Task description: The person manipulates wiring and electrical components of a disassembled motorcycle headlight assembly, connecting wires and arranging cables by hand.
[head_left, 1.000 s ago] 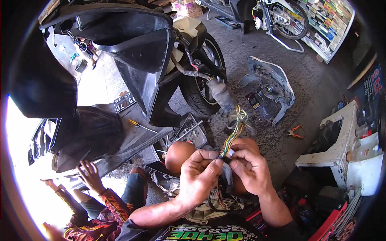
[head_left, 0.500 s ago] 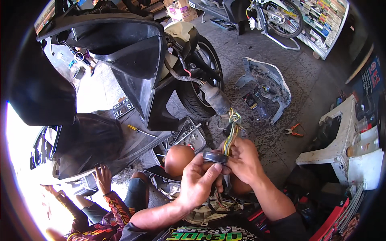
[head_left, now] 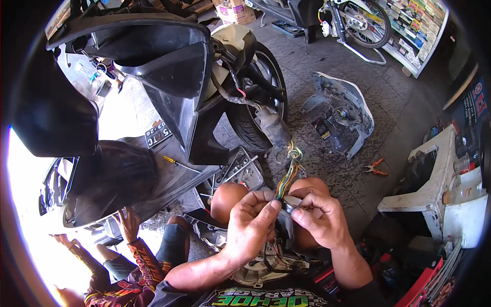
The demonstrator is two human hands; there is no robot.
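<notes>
A bundle of yellow, green and other coloured wires [head_left: 288, 178] runs down from a grey-wrapped part of the wiring harness [head_left: 274, 128]. My left hand [head_left: 249, 221] is closed, pinching the lower end of the wires between thumb and fingers. Close beside it, my right hand [head_left: 323, 215] grips a roll of black electrical tape [head_left: 289, 206], its thumb and fingertips on the roll. The roll sits right against the wires; fingers hide where tape and wires meet. Below my hands, more wires and a round, pale-rimmed part [head_left: 255, 273] lie between my knees.
The dark scooter body [head_left: 174, 77] and its front wheel [head_left: 268, 92] stand ahead. A tray of tools [head_left: 258, 179] and a screwdriver [head_left: 179, 165] lie left of centre. A removed fairing [head_left: 360, 102], orange-handled pliers [head_left: 377, 167] and a white stool [head_left: 434, 163] are right. Another person's hand [head_left: 128, 225] touches a panel.
The tape roll has passed from my left fingers to my right hand. My left hand has taken the wires, which my right hand was beside before.
</notes>
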